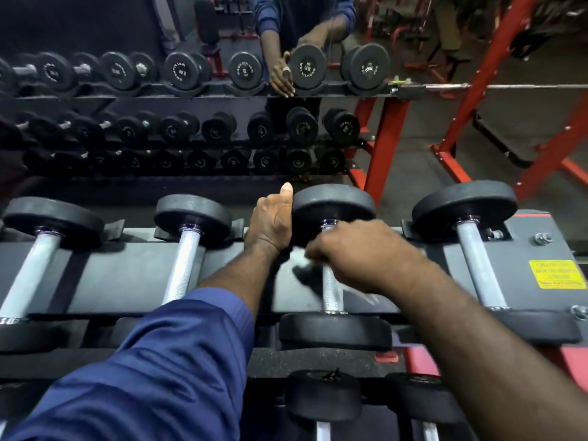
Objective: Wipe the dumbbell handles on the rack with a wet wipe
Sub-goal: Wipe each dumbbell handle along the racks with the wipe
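- Centre of frame: the dumbbell handle (331, 292), knurled silver metal, lies on the top tier of the rack (127, 275), running from near to far, third of four in the row.
- The right grip (359, 253), a bare hand, is clenched over the far half of that handle, knuckles up.
- A dark, motion-blurred scrap, seemingly the wet wipe (304, 275), hangs below the fingers beside the handle; its shape is too smeared to tell.
- The handle's near half shows bare down to the near head (335, 332).
- The left grip (270, 224) is released, laid flat against the left side of the far head (334, 202), thumb straight up; a blue sleeve (143, 370) covers its forearm at lower left.
- Two more dumbbells (183, 265) lie to the left, and one (477, 265) to the right.
- A yellow sticker (556, 274) sits on the rack's right end.
- Lower dumbbells (323, 396) show at the bottom centre.
- A mirror (191, 122) fills the upper left, showing the rack and hands.
- A red steel frame (381, 138) stands at upper right.
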`<state>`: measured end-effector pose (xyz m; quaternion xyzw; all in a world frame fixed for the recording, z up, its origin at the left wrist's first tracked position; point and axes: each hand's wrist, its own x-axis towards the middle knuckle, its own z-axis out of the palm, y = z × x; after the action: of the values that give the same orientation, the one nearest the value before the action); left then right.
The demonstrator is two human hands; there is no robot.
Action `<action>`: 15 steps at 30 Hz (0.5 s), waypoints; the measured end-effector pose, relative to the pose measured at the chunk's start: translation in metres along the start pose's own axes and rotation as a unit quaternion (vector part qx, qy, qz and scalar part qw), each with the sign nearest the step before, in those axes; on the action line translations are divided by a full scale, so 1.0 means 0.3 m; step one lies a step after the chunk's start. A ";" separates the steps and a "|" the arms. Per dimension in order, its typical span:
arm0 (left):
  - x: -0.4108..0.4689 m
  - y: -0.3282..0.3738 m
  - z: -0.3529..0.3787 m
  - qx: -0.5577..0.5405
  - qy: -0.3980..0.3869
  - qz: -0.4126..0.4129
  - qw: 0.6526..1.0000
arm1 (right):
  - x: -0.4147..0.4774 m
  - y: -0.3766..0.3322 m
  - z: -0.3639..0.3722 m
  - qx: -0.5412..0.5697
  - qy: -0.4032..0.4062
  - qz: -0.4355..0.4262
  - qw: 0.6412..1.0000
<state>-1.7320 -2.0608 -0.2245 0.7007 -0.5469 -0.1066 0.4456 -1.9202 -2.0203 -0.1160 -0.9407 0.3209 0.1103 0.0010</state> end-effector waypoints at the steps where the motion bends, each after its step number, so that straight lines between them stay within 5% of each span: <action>1: 0.002 0.001 0.001 0.003 0.002 0.003 1.000 | 0.008 0.003 -0.001 -0.030 0.045 0.005 0.999; 3: -0.001 0.006 0.002 0.002 0.006 0.011 1.000 | 0.014 0.005 0.011 0.005 0.021 0.003 1.000; 7: 0.003 -0.005 0.006 -0.002 0.010 0.006 1.000 | -0.008 -0.010 -0.011 0.104 -0.177 -0.035 0.978; 12: 0.001 -0.002 0.002 -0.007 0.005 0.005 1.000 | 0.044 0.008 -0.015 0.020 0.022 0.056 0.998; 15: 0.000 -0.002 0.000 -0.002 0.005 0.020 1.000 | 0.018 -0.033 -0.016 0.020 -0.078 0.020 0.997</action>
<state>-1.7317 -2.0608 -0.2248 0.6894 -0.5583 -0.0950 0.4517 -1.9092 -2.0161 -0.1131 -0.9222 0.3411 0.1770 0.0431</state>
